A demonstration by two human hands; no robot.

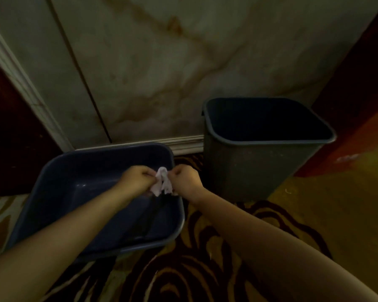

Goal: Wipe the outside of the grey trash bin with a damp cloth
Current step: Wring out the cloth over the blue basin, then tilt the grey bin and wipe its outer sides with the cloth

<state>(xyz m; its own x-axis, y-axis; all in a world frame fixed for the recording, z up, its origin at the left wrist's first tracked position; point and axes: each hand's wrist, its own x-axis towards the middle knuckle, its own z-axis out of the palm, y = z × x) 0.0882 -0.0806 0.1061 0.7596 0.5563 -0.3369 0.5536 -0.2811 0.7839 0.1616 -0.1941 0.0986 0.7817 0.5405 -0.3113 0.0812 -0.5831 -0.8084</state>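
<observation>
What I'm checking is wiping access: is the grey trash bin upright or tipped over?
Upright. The grey trash bin stands on the carpet on its base, with its open rim facing up.

The carpeted floor (205,269), patterned in dark brown and tan swirls, fills the lower part of the frame and turns plain yellowish toward the right edge. A blue rectangular plastic basin (92,168) sits on it at lower left. A grey rectangular plastic trash bin (249,171) stands upright on it right of centre, near the basin but apart from it.
</observation>
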